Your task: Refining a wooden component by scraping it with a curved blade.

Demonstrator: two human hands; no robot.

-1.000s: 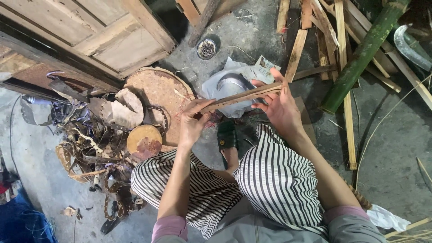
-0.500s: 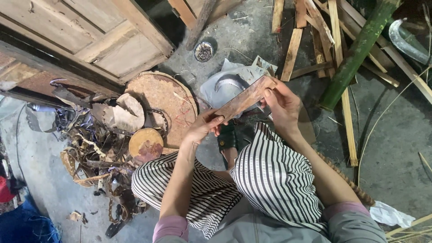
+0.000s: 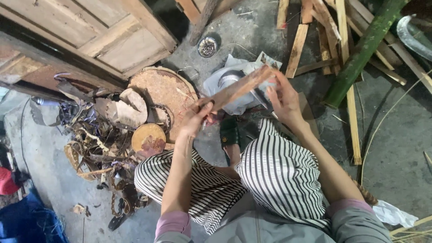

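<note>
A wood strip is held slantwise at frame centre, above the striped knees. The left hand is closed on its lower end, the right hand on its upper end, so its face can be viewed. A round block lies left of it.

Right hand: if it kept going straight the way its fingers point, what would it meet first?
Probably the wooden strip that the right hand already grips at the upper end. Past that lies the pale bag on the ground, though depth is hard to judge.
</note>
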